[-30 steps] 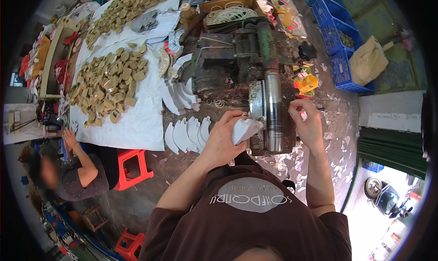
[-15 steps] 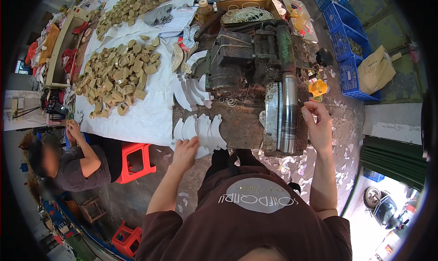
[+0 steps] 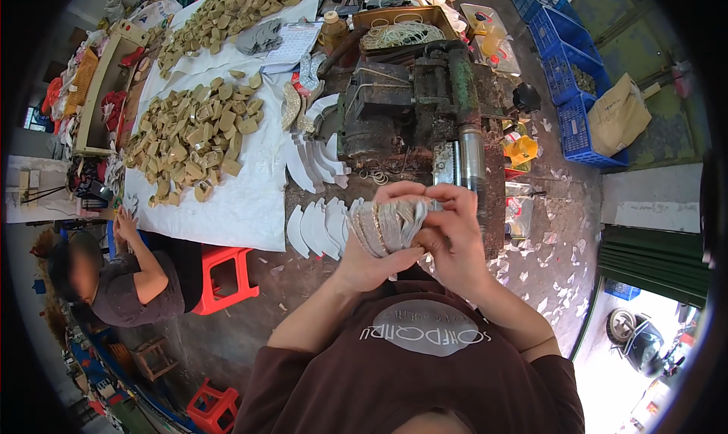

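Observation:
A thick bundle of thin, curved pale-grey strips with glittery edges [image 3: 388, 223] is held in front of my chest. My left hand [image 3: 368, 258] wraps round its near left side, fingers closed on it. My right hand [image 3: 461, 244] pinches its right end, with the thumb and fingers against the layers. Part of the bundle is hidden behind my fingers. Just left of it, white curved pieces [image 3: 309, 225] lie fanned out at the table's front edge. More white curved pieces [image 3: 307, 165] lie behind these. The machine's metal cylinder [image 3: 472, 157] is beyond my right hand.
A dark, greasy machine [image 3: 379, 104] fills the bench centre. Heaped tan blocks [image 3: 189, 134] cover part of the white sheet [image 3: 254, 206]. Blue crates [image 3: 572, 127] line the right. A co-worker [image 3: 136, 275] sits at left near a red stool [image 3: 224, 282]. Scraps litter the floor.
My left hand has come away from the table edge and my right hand from beside the cylinder. Both have met in front of me and now hold the bundle of curved strips.

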Action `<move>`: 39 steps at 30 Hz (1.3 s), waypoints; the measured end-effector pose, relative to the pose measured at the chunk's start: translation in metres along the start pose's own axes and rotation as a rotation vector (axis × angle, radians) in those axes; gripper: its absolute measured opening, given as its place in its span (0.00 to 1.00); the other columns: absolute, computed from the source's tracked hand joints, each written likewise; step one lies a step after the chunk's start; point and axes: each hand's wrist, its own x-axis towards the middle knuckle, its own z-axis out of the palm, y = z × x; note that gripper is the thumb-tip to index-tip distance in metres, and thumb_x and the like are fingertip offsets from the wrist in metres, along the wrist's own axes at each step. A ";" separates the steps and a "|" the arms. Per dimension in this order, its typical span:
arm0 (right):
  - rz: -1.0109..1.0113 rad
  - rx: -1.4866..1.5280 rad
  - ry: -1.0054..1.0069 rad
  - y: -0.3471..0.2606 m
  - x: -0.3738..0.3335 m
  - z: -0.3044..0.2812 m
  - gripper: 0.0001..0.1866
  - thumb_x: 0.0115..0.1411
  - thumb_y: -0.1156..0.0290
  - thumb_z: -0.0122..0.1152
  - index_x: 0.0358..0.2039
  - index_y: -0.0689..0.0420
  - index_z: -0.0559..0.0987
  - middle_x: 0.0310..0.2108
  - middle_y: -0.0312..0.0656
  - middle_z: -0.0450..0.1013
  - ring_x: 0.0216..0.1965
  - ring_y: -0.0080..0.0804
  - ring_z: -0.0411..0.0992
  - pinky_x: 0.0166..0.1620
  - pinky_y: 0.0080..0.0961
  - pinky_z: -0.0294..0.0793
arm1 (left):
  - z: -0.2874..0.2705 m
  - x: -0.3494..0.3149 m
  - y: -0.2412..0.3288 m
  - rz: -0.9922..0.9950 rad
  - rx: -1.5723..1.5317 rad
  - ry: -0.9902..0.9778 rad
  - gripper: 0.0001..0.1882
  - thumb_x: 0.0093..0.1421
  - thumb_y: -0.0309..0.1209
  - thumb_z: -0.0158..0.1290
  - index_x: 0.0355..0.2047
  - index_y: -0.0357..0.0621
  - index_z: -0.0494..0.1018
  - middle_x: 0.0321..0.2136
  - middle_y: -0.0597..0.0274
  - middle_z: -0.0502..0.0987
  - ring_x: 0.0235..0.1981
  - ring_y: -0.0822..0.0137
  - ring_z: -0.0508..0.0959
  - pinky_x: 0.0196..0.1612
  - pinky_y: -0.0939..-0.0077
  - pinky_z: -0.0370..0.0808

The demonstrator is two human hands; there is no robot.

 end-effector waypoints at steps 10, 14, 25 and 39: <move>0.051 0.118 0.156 0.017 0.005 -0.043 0.08 0.51 0.86 0.58 0.30 0.61 0.72 0.31 0.40 0.69 0.35 0.31 0.66 0.40 0.25 0.65 | 0.013 0.010 -0.007 -0.086 0.410 0.259 0.24 0.49 0.19 0.58 0.49 0.33 0.69 0.36 0.65 0.74 0.36 0.73 0.75 0.38 0.78 0.73; 0.275 0.242 0.212 0.030 0.004 -0.082 0.05 0.54 0.85 0.56 0.30 0.62 0.72 0.27 0.38 0.68 0.31 0.24 0.66 0.37 0.20 0.65 | -0.019 0.013 -0.005 -0.215 0.265 0.209 0.28 0.45 0.20 0.60 0.50 0.33 0.68 0.37 0.61 0.75 0.38 0.70 0.76 0.42 0.74 0.73; 0.070 -0.109 0.116 0.015 0.001 -0.024 0.08 0.47 0.80 0.66 0.28 0.56 0.78 0.43 0.41 0.66 0.45 0.42 0.62 0.46 0.36 0.57 | 0.023 0.017 -0.013 -0.098 0.079 0.038 0.27 0.46 0.19 0.59 0.49 0.36 0.68 0.40 0.64 0.74 0.39 0.77 0.73 0.41 0.80 0.72; 0.139 -0.397 0.051 0.058 0.008 -0.108 0.10 0.52 0.84 0.51 0.32 0.55 0.71 0.29 0.42 0.71 0.35 0.43 0.68 0.47 0.38 0.58 | -0.023 0.015 -0.012 -0.114 0.698 0.280 0.20 0.47 0.21 0.56 0.44 0.35 0.72 0.37 0.62 0.77 0.39 0.69 0.76 0.44 0.75 0.72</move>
